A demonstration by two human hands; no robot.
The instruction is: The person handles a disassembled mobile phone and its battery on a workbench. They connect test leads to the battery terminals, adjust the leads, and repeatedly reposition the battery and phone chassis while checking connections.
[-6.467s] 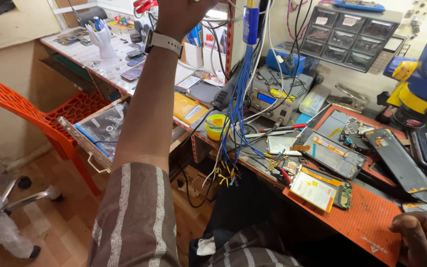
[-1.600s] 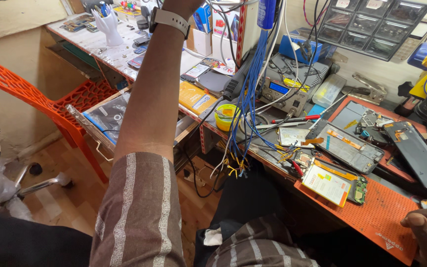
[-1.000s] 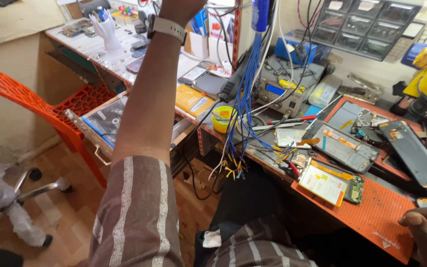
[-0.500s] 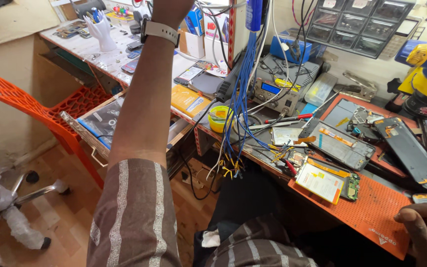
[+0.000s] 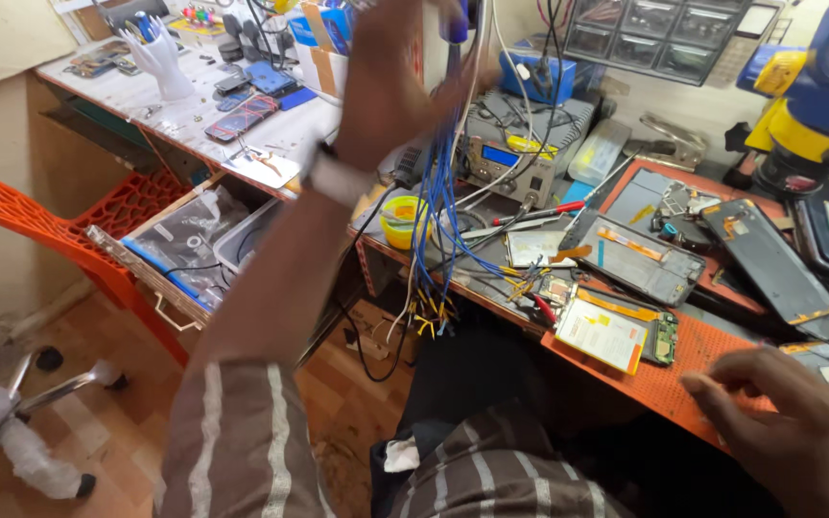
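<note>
Right hand (image 5: 784, 422) rests flat on the orange mat (image 5: 683, 374) at the desk's near edge, fingers apart, holding nothing. Farther off, left hand (image 5: 390, 82), blurred, is raised at the hanging blue cable bundle (image 5: 438, 192); finger grip can't be told.

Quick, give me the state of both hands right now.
Left hand: raised and motion-blurred, up against the hanging blue cables; whether it grips them cannot be told.
Right hand: open, holding nothing, fingers resting on the orange mat.
</note>
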